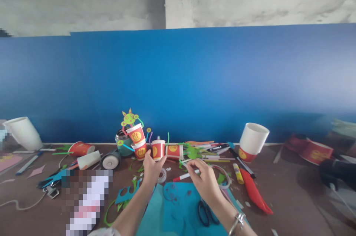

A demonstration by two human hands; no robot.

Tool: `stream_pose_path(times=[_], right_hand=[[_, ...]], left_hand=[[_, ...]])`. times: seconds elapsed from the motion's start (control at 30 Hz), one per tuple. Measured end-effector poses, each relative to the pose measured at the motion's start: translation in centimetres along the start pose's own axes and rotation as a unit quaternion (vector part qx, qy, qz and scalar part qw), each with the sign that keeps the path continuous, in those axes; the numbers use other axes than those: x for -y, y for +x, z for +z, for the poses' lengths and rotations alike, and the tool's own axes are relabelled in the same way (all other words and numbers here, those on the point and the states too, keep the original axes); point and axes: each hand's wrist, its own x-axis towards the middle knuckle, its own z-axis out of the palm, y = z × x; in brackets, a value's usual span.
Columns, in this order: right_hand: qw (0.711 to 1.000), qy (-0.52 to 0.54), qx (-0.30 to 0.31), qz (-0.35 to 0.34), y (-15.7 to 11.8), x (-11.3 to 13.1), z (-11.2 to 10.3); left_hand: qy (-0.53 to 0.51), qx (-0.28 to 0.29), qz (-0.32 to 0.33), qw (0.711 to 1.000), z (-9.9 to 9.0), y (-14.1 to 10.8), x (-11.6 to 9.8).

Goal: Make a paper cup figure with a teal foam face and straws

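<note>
My left hand [152,167] has its thumb and fingers around the lower part of a red-and-white paper cup [158,148], which stands upright with a purple piece beside its rim. My right hand [202,178] is pinched at the fingertips on a short pale green straw [183,162]; part of it is hidden by the fingers. Left of my left hand stands a stack of two paper cups [136,134] topped by a green paper animal face [129,118] with straw arms. Another cup [174,152] lies on its side between my hands, near a green paper cutout [193,151].
Blue paper sheets [178,213] with drawings lie in front, scissors [205,213] on them. A tape roll [162,175], red marker [183,176], glue stick [238,173] and red knife-shaped item [256,193] are near. White cups [253,138] stand right. A blue partition [194,84] rises behind.
</note>
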Motion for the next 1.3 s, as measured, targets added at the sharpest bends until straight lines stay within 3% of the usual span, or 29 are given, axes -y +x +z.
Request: stream_pose_path(times=[0.23, 0.4, 0.5, 0.53, 0.67, 0.73, 0.87, 1.07, 1.3], right_hand=[[1.000, -0.010, 0.014, -0.001, 0.1, 0.5, -0.3], [1.000, 0.021, -0.006, -0.003, 0.3, 0.6, -0.6], [0.998, 0.047, -0.049, -0.008, 0.5, 0.9, -1.3], [0.996, 0.050, -0.070, -0.015, 0.5, 1.1, -1.6], [0.989, 0.031, -0.136, -0.050, 0.7, 1.8, -3.0], [0.991, 0.020, -0.124, -0.053, 0.8, 2.0, -3.4], [0.997, 0.001, -0.071, -0.025, 0.9, 1.7, -3.4], [0.999, -0.024, -0.043, -0.006, 0.9, 1.1, -2.8], [0.991, -0.126, -0.042, -0.026, 0.7, 1.3, -3.2]], left_hand=[[0.116, 0.000, -0.022, 0.993, 1.3, 0.8, -0.9], [0.115, -0.033, 0.025, 0.992, 0.8, 0.2, -2.2], [0.104, -0.044, 0.077, 0.991, -0.2, -2.0, -3.3], [0.092, -0.042, 0.124, 0.987, -0.5, -3.1, -3.6], [0.023, 0.013, 0.245, 0.969, -1.5, -8.0, -4.2], [0.014, 0.050, 0.280, 0.959, -1.6, -9.9, -4.0], [0.041, 0.055, 0.325, 0.943, -1.3, -11.8, -3.2], [0.063, 0.044, 0.337, 0.938, -0.8, -11.8, -2.3], [0.071, 0.068, 0.347, 0.933, -1.0, -11.8, -2.1]])
